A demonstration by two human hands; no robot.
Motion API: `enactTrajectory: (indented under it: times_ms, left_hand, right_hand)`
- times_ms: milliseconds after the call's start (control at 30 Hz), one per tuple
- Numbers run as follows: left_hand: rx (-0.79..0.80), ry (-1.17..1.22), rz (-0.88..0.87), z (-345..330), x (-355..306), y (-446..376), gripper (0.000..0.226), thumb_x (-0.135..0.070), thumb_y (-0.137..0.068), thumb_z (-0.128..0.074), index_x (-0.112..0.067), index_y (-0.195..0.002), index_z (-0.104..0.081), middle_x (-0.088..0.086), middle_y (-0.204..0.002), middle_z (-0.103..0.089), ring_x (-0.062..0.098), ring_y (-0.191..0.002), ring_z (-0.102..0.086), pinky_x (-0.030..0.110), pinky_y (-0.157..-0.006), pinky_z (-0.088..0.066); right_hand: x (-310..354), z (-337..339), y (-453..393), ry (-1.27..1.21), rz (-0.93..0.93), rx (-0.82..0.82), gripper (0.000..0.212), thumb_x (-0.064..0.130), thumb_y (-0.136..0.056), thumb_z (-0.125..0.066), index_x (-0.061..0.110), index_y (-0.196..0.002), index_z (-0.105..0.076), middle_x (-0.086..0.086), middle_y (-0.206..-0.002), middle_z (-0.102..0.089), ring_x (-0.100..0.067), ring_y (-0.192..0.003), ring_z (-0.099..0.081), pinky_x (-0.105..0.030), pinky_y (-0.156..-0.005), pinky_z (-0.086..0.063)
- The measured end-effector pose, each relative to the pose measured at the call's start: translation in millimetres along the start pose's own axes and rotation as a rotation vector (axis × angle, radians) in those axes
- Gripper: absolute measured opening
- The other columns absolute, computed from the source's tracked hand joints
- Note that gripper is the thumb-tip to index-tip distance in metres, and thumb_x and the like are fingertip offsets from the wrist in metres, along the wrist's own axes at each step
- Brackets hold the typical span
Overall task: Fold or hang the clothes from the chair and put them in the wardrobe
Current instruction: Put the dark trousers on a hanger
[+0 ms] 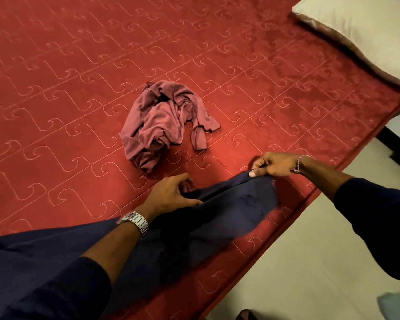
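A dark navy garment (pixel 236 211) lies stretched along the near edge of the red quilted bed (pixel 79 77). My right hand (pixel 273 163) pinches its far end and lifts it slightly off the bed. My left hand (pixel 171 196), with a metal watch on the wrist, grips the same garment a little nearer to me, fingers curled into a fold. A crumpled mauve garment (pixel 162 122) lies in a heap on the bed just beyond both hands, touched by neither.
A white pillow (pixel 365 28) sits at the bed's far right corner. Pale floor (pixel 310 262) runs along the bed's right side. A dark bed leg (pixel 393 139) shows past the edge. The wardrobe and chair are out of view.
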State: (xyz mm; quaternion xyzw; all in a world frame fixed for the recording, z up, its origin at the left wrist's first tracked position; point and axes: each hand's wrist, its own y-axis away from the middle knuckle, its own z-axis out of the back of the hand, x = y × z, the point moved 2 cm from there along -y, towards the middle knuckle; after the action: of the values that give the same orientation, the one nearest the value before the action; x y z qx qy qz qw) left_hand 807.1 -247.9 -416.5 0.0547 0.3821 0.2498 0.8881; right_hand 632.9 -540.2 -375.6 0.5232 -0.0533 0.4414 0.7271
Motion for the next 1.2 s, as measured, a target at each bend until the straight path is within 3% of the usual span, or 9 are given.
enactTrajectory:
  times_ms: [100, 267, 400, 533, 700, 800, 933, 1000, 1200]
  left_hand:
    - [0.031, -0.025, -0.064, -1, -4, -3, 0.049, -0.070, -0.065, -0.075, -0.029, -0.093, -0.074, -0.012, -0.085, -0.064, 0.006, -0.074, -0.060, 0.029, -0.069, -0.051]
    - [-0.097, 0.125, 0.059, 8, -3, -19, 0.015, -0.023, -0.093, -0.068, -0.012, -0.084, -0.062, -0.006, -0.073, -0.070, 0.015, -0.063, -0.063, 0.033, -0.063, -0.050]
    - [0.182, 0.020, 0.054, 18, -6, -23, 0.019, -0.034, -0.082, -0.081, -0.017, -0.083, -0.072, -0.005, -0.075, -0.072, 0.007, -0.065, -0.064, 0.027, -0.063, -0.052]
    - [0.426, 0.051, 0.163, 15, -12, -18, 0.025, -0.026, -0.075, -0.087, -0.015, -0.092, -0.072, 0.005, -0.076, -0.073, 0.014, -0.052, -0.066, 0.026, -0.044, -0.052]
    - [0.340, -0.282, 0.024, 20, -8, -24, 0.006, -0.022, -0.080, -0.075, -0.019, -0.085, -0.077, -0.004, -0.082, -0.074, 0.013, -0.075, -0.068, 0.023, -0.066, -0.046]
    - [0.374, -0.102, 0.055, 26, -1, -24, 0.013, -0.012, -0.082, -0.070, -0.022, -0.076, -0.074, -0.013, -0.072, -0.070, 0.005, -0.067, -0.063, 0.023, -0.066, -0.047]
    - [0.391, 0.209, 0.091, 40, 2, -22, 0.023, 0.003, -0.082, -0.068, -0.015, -0.068, -0.066, -0.001, -0.077, -0.076, 0.010, -0.066, -0.067, 0.026, -0.056, -0.050]
    - [0.369, 0.189, 0.107, 40, 0, -24, 0.017, 0.005, -0.081, -0.070, -0.008, -0.071, -0.065, 0.003, -0.076, -0.076, 0.002, -0.063, -0.067, 0.021, -0.055, -0.048]
    - [0.195, 0.076, 0.214, 36, 2, -30, 0.030, -0.006, -0.071, -0.087, -0.014, -0.084, -0.062, -0.006, -0.065, -0.058, 0.010, -0.058, -0.053, 0.022, -0.054, -0.042]
  right_hand:
    - [-3, -8, -13, -0.049, 0.015, -0.129, 0.017, 0.024, -0.099, -0.063, 0.012, -0.089, -0.069, 0.007, -0.075, -0.062, -0.002, -0.066, -0.053, -0.022, -0.067, -0.046]
    - [-12, -4, -23, -0.096, 0.081, -0.213, 0.007, 0.014, -0.099, -0.062, 0.010, -0.101, -0.067, 0.001, -0.088, -0.066, -0.008, -0.080, -0.057, -0.022, -0.076, -0.049]
    - [-13, 2, -23, -0.106, 0.161, -0.264, 0.008, 0.013, -0.099, -0.061, 0.008, -0.102, -0.067, 0.000, -0.093, -0.067, -0.005, -0.085, -0.059, -0.018, -0.082, -0.048]
    - [-17, 1, -23, -0.072, 0.155, -0.271, 0.006, 0.017, -0.099, -0.061, 0.016, -0.101, -0.067, 0.005, -0.090, -0.067, -0.001, -0.081, -0.058, -0.018, -0.082, -0.047]
    - [-19, 0, -23, -0.071, 0.110, -0.302, 0.005, 0.012, -0.097, -0.064, 0.013, -0.100, -0.068, 0.002, -0.086, -0.069, -0.004, -0.077, -0.059, -0.025, -0.078, -0.048]
    - [-20, 2, -23, -0.059, 0.051, -0.286, 0.008, 0.008, -0.095, -0.067, 0.015, -0.096, -0.070, 0.004, -0.082, -0.070, -0.008, -0.075, -0.060, -0.028, -0.076, -0.050]
    - [-13, 6, -27, -0.022, -0.002, -0.294, 0.009, 0.007, -0.093, -0.069, 0.016, -0.091, -0.069, 0.006, -0.079, -0.067, -0.007, -0.073, -0.058, -0.015, -0.069, -0.047]
    - [-6, 7, -27, 0.041, -0.009, -0.291, 0.009, 0.008, -0.093, -0.068, 0.017, -0.091, -0.068, 0.009, -0.078, -0.065, -0.004, -0.071, -0.056, -0.006, -0.061, -0.040]
    - [1, 1, -30, 0.255, -0.070, -0.378, 0.011, 0.017, -0.094, -0.067, 0.012, -0.104, -0.069, -0.002, -0.096, -0.069, -0.019, -0.091, -0.060, -0.022, -0.076, -0.034]
